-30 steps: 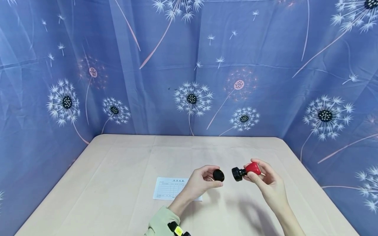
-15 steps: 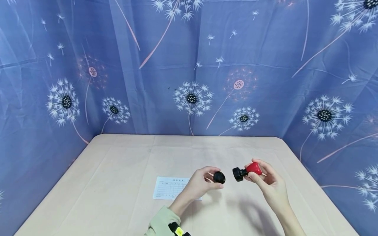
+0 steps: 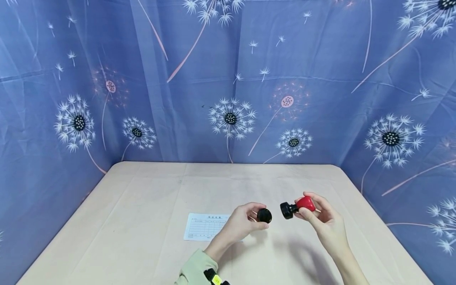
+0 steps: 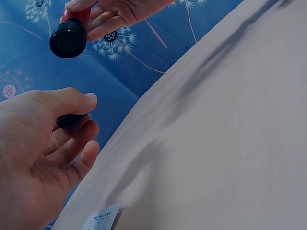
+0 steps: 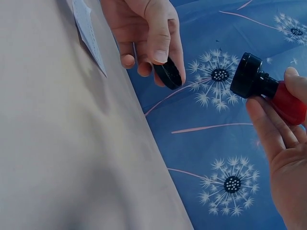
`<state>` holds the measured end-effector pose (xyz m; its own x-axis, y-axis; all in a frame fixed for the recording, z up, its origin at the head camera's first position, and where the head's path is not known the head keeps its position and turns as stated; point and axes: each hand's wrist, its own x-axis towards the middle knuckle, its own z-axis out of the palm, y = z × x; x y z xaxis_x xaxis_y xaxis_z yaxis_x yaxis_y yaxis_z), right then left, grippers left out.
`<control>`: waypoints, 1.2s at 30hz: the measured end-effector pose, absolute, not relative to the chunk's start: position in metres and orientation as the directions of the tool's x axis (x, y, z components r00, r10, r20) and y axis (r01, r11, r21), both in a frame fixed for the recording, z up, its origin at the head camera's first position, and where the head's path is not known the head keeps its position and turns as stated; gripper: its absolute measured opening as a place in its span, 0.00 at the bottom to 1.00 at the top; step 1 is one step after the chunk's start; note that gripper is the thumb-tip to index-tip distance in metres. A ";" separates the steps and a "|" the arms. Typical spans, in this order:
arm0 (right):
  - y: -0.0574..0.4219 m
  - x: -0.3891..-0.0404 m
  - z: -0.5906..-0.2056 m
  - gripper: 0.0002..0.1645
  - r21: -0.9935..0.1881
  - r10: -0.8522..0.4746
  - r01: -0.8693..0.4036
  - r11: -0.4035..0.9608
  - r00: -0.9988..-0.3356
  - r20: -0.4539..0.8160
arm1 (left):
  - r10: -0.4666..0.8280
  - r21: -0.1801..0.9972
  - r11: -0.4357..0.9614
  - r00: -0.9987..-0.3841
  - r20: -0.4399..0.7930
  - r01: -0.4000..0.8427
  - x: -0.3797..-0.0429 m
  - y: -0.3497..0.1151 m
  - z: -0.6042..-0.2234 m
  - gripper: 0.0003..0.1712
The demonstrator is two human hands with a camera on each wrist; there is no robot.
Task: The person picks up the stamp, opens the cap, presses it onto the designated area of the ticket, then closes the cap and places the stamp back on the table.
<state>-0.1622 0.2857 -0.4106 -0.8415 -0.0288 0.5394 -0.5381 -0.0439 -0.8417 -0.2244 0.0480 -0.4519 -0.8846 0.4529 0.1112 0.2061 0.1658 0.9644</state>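
My left hand pinches a round black cap between thumb and fingers, above the table. In the right wrist view the cap shows as a shallow disc held at its edge. To the right, my right hand grips a stamp by its red handle. The stamp's round black head points left toward the cap, with a small gap between the two. From the left wrist view the dark stamp head hangs beyond the left hand's thumb.
A printed paper form lies on the pale tabletop, partly covered by the left forearm. Blue dandelion-patterned curtains enclose the table at the back and sides. A green sleeve and a strapped black device are on the left arm.
The left hand has shifted slightly down, and the cap in it has tilted a little, then back. The right hand and the stamp have stayed almost still.
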 end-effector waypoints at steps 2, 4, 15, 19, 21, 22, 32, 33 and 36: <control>0.286 -0.162 -0.411 0.27 -0.841 -0.029 -0.539 -0.046 -0.841 0.540 | 0.458 0.959 0.188 -0.883 0.104 0.211 -0.224 0.048 -0.451 0.29; 0.286 -0.162 -0.411 0.27 -0.839 -0.029 -0.541 -0.050 -0.839 0.543 | 0.465 0.953 0.208 -0.879 0.104 0.223 -0.223 0.049 -0.452 0.29; 0.285 -0.162 -0.413 0.26 -0.837 -0.034 -0.542 -0.074 -0.838 0.545 | 0.519 0.930 0.234 -0.846 0.126 0.282 -0.220 0.053 -0.454 0.30; 0.285 -0.162 -0.413 0.26 -0.835 -0.038 -0.544 -0.083 -0.835 0.548 | 0.516 0.934 0.230 -0.848 0.121 0.274 -0.220 0.054 -0.456 0.30; 0.285 -0.162 -0.414 0.26 -0.830 -0.040 -0.551 -0.090 -0.830 0.556 | 0.526 0.935 0.223 -0.841 0.122 0.275 -0.220 0.055 -0.456 0.30; 0.286 -0.162 -0.415 0.26 -0.827 -0.039 -0.554 -0.092 -0.828 0.559 | 0.533 0.936 0.225 -0.838 0.115 0.271 -0.219 0.055 -0.457 0.31; 0.289 -0.159 -0.416 0.27 -0.838 -0.018 -0.540 -0.079 -0.840 0.543 | 0.550 0.935 0.223 -0.827 0.113 0.276 -0.216 0.057 -0.457 0.29; 0.289 -0.159 -0.416 0.27 -0.837 -0.017 -0.541 -0.081 -0.839 0.544 | 0.551 0.934 0.222 -0.826 0.116 0.280 -0.216 0.057 -0.457 0.29; 0.290 -0.158 -0.416 0.26 -0.838 -0.016 -0.540 -0.076 -0.840 0.542 | 0.551 0.928 0.220 -0.823 0.136 0.301 -0.217 0.057 -0.458 0.28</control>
<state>-0.1582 0.2900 -0.4160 -0.8401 -0.0155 0.5423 -0.5398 -0.0756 -0.8384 -0.2166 0.0569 -0.4579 -0.8230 0.5515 0.1359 0.3010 0.2205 0.9278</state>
